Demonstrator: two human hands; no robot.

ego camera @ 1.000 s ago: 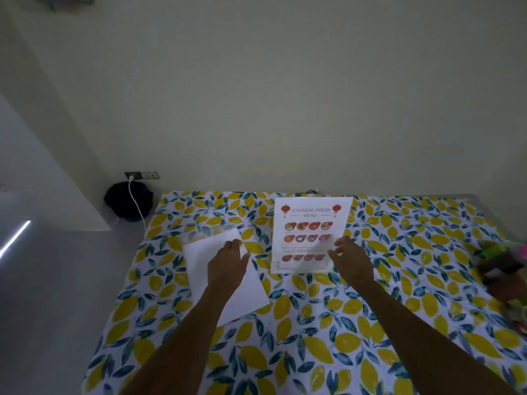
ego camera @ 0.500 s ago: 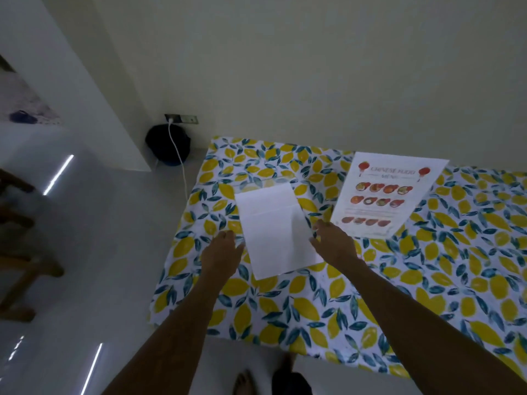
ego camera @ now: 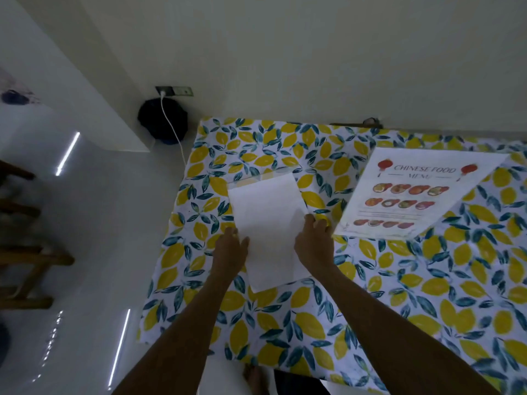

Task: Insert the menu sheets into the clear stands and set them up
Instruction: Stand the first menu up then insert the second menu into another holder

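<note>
I see the printed Chinese food menu sheet (ego camera: pixel 410 198) lying flat to the right, clear of both hands; a black bag (ego camera: pixel 162 122) and white cable (ego camera: pixel 174 135) sit by the wall beyond the lemon-print worktop (ego camera: pixel 285 323); wooden furniture (ego camera: pixel 25 252) stands on the glossy floor at left; my left hand (ego camera: pixel 229 252) and right hand (ego camera: pixel 313 243) each press a side edge of the blank-faced sheet (ego camera: pixel 268 223), whether either grip pinches it I cannot tell.

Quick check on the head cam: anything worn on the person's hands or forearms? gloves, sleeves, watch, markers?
Nothing worn that shows. The left hand and right hand are bare, no gloves and no rings that I can make out. Both forearms are bare down to the bottom edge of the picture: no sleeves, watch, straps, cables or tracking markers in view.
</note>
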